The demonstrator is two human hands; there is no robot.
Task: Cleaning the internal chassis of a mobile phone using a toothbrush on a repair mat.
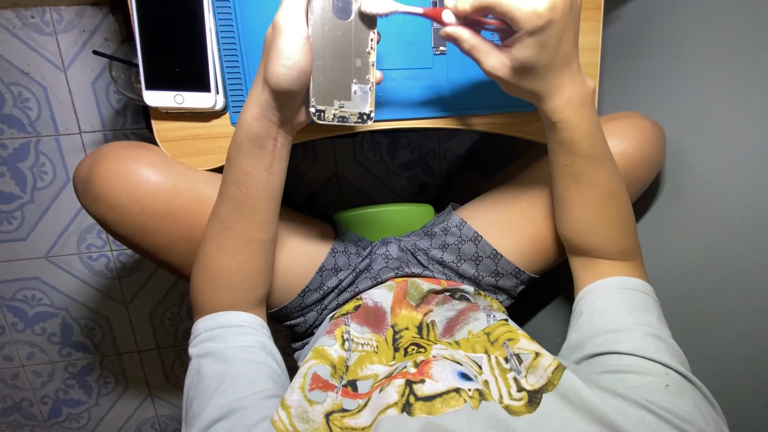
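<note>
My left hand grips an empty metal phone housing, held upright over the blue work mat with its bare inside facing me. My right hand pinches a red-handled toothbrush whose white head touches the top of the housing near the camera hole. A small dark part lies on the mat behind the brush.
A white phone with a dark screen lies at the left end of the low wooden table, on top of another device. A green stool shows between my crossed legs. Patterned tiles cover the floor at left.
</note>
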